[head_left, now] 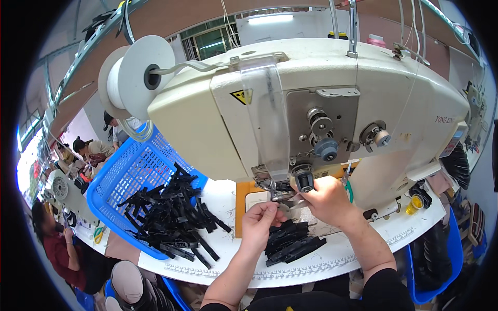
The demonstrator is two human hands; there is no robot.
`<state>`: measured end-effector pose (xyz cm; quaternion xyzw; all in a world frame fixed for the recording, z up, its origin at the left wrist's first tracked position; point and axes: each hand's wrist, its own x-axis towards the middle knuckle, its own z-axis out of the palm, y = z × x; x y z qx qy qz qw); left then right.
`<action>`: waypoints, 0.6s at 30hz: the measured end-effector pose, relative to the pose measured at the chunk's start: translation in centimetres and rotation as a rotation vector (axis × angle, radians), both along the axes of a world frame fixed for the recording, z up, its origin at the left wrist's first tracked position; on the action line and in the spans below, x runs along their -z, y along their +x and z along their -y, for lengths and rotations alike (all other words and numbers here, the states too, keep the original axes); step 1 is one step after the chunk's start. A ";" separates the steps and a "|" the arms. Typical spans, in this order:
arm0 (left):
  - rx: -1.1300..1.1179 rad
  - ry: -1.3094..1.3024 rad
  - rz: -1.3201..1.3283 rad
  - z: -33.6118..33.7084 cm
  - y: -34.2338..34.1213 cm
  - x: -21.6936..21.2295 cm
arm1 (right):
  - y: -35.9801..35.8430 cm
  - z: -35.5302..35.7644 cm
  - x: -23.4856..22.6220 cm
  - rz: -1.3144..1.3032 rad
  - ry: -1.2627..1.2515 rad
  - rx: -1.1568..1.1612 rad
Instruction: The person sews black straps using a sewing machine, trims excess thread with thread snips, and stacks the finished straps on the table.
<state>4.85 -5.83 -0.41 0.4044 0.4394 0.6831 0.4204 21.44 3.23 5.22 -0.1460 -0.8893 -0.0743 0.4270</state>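
Note:
A cream industrial sewing machine [311, 98] fills the middle of the head view. Under its presser foot [280, 193], my left hand [262, 220] pinches a small piece at the needle plate, fingers closed on it. Just to the right, my right hand [324, 199] presses on the same piece beside the foot. The piece itself is mostly hidden by my fingers. In front of my hands a small pile of black strips [293, 243] lies on the white table [332, 259].
A blue plastic basket [122, 179] at the left spills several black strips [168, 215] onto the table. A white spool [135, 75] sits at the machine's left end. Other people work at tables on the far left. A blue bin [448, 259] stands at the right.

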 end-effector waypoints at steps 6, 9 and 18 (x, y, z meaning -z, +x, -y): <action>0.100 0.053 0.183 2.8 1.3 0.6 | -0.6 7.8 2.2 -0.156 -0.368 -0.045; 0.144 0.048 0.154 3.8 1.3 2.4 | -0.5 10.1 6.0 -0.303 -0.881 -0.238; 0.228 -0.163 0.027 6.0 0.9 5.9 | 2.7 9.0 8.8 -0.067 -0.985 -0.199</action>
